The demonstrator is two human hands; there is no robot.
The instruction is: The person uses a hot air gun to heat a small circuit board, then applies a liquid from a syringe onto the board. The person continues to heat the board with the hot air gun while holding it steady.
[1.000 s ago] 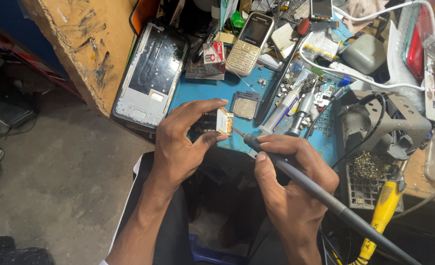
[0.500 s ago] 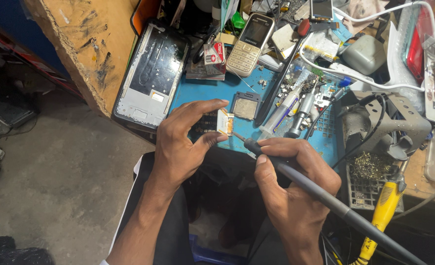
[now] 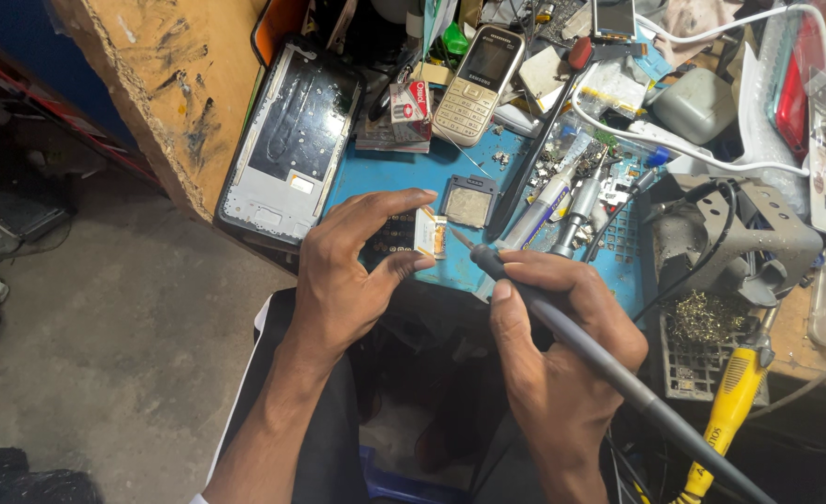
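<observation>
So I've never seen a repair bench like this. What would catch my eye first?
The two hands at centre: the left hand pinches a small circuit board, while the right hand grips a grey soldering iron, tip pointed at it. Behind them, on the blue mat, lie a stripped phone frame and a gold keypad phone.

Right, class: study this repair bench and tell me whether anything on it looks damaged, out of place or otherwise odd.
Yes. A grey phone frame with no screen hangs partly over the edge of the blue work mat. The chipped, paint-smeared wooden board is worn. Loose parts crowd the bench. The left hand pinches a small circuit board; the right hand holds a grey soldering iron.
</observation>
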